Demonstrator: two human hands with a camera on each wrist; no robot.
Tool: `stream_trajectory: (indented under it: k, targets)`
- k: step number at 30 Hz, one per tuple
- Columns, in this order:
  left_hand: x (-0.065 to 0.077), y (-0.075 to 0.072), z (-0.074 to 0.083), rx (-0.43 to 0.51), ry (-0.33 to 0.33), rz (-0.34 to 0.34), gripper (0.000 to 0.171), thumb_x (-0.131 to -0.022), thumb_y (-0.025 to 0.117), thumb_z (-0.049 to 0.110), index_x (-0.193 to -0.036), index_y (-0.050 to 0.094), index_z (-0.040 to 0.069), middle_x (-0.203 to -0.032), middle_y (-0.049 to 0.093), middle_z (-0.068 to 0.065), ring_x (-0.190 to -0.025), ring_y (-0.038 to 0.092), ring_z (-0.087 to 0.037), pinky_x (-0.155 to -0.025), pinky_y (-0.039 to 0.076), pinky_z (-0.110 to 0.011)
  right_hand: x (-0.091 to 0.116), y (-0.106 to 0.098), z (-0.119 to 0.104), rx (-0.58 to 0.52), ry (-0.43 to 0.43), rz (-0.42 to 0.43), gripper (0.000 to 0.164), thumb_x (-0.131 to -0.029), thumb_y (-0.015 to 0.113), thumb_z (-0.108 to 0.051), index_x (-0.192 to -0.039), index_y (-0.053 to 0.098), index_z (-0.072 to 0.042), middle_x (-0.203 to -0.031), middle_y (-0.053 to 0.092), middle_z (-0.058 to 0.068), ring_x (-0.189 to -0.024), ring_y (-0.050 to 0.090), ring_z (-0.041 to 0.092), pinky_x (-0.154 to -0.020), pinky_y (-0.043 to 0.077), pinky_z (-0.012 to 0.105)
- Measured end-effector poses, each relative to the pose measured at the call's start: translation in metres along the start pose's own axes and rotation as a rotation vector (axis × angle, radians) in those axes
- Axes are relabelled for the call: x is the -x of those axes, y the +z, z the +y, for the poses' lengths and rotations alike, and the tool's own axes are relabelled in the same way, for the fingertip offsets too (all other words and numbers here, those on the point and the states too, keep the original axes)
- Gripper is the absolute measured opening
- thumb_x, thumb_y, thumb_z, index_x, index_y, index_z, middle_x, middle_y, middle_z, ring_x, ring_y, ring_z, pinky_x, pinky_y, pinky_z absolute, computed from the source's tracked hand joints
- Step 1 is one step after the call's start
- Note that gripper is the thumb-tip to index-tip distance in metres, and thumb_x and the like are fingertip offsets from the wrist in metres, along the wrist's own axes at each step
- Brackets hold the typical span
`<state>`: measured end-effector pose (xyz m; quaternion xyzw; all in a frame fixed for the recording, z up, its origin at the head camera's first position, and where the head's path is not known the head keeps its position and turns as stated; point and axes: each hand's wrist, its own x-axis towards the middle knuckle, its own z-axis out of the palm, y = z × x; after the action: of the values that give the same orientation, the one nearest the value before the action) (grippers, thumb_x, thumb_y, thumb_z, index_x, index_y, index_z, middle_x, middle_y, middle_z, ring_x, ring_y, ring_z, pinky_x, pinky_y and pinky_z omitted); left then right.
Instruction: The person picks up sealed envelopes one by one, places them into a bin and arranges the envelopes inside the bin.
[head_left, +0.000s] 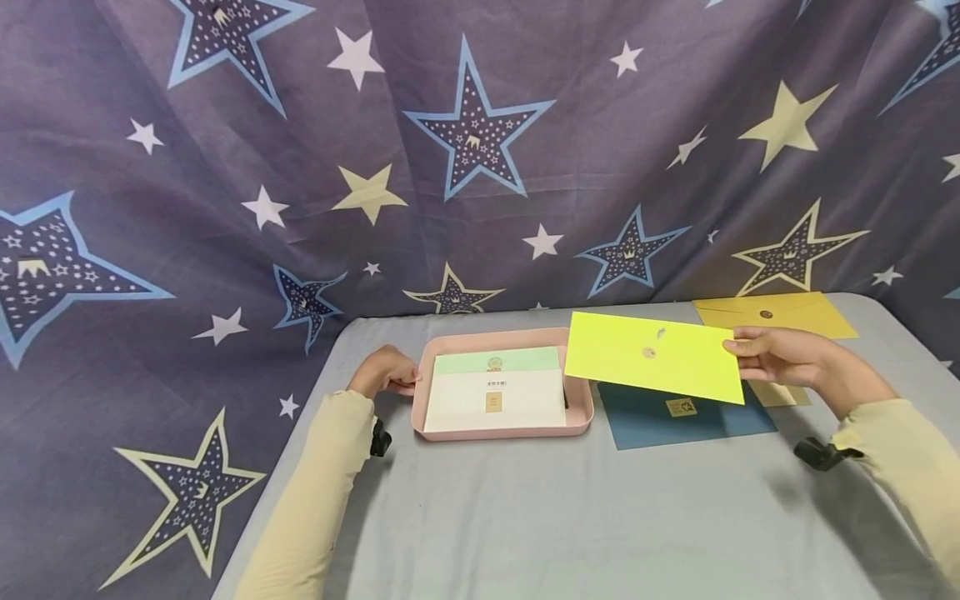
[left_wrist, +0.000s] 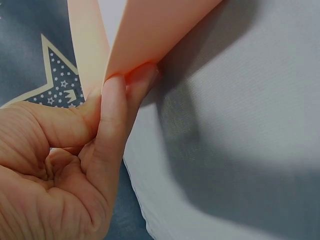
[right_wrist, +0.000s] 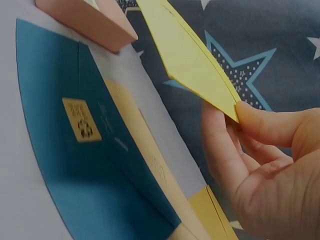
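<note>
My right hand (head_left: pixel 780 362) pinches the right end of a bright yellow envelope (head_left: pixel 645 354) between thumb and fingers. The envelope hangs in the air, its left end over the right rim of a pink tray (head_left: pixel 502 434). With thumb and fingers my left hand (head_left: pixel 388 371) pinches the tray's left wall, as the left wrist view also shows at the pink wall (left_wrist: pixel 145 35). Inside the tray lie a white envelope (head_left: pixel 457 404) and, partly under it, a mint green one (head_left: pixel 465 362). In the right wrist view the yellow envelope (right_wrist: pixel 187 60) is held above the table.
A dark blue envelope (head_left: pixel 645 425) with a tan label lies right of the tray, partly hidden by the yellow one. Behind it are a tan envelope (head_left: pixel 783 395) and a golden yellow envelope (head_left: pixel 802 315). A star-patterned cloth (head_left: pixel 525 233) hangs behind the grey table (head_left: pixel 570 517).
</note>
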<state>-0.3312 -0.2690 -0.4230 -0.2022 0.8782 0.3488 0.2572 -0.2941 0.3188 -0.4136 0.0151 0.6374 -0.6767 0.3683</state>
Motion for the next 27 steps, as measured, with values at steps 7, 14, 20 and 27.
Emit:
stream_trajectory:
  k: [7, 14, 20, 27]
  targets:
    - [-0.004, 0.001, 0.0, -0.003, -0.021, 0.003, 0.016, -0.096, 0.059, -0.003, -0.11, 0.066, -0.005, -0.08, 0.059, -0.005, -0.056, 0.062, -0.006, -0.065, 0.062, -0.018, -0.004, 0.017, -0.008, -0.013, 0.017, 0.052, 0.089, -0.109, 0.047, -0.015, -0.156, -0.028, -0.008, -0.095, 0.058, -0.011, -0.087, 0.058, 0.002, -0.086, 0.061, 0.018]
    - [-0.002, 0.001, -0.002, 0.002, -0.002, -0.001, 0.014, -0.096, 0.059, -0.003, -0.109, 0.065, -0.005, -0.079, 0.058, -0.004, -0.054, 0.061, -0.006, -0.06, 0.061, -0.016, -0.008, 0.035, -0.021, -0.04, 0.024, 0.062, 0.068, -0.107, 0.051, -0.012, -0.16, 0.009, -0.003, -0.094, 0.064, -0.007, -0.083, 0.063, 0.005, -0.086, 0.063, 0.023]
    - [-0.001, 0.001, -0.001, -0.002, 0.001, 0.0, 0.018, -0.096, 0.059, -0.003, -0.112, 0.065, -0.005, -0.082, 0.059, -0.005, -0.054, 0.061, -0.006, -0.06, 0.061, -0.017, -0.014, 0.049, -0.032, -0.035, 0.036, 0.059, 0.011, -0.107, 0.05, -0.009, -0.098, 0.054, -0.014, -0.091, 0.07, -0.001, -0.086, 0.071, 0.012, -0.087, 0.065, 0.029]
    - [-0.004, 0.001, -0.002, 0.002, 0.008, 0.004, 0.015, -0.096, 0.059, -0.003, -0.109, 0.065, -0.005, -0.08, 0.059, -0.005, -0.055, 0.061, -0.006, -0.06, 0.061, -0.017, -0.019, 0.064, -0.041, 0.005, 0.05, 0.069, 0.012, -0.108, 0.046, -0.008, -0.099, 0.049, -0.014, -0.092, 0.068, 0.0, -0.088, 0.071, 0.013, -0.089, 0.064, 0.031]
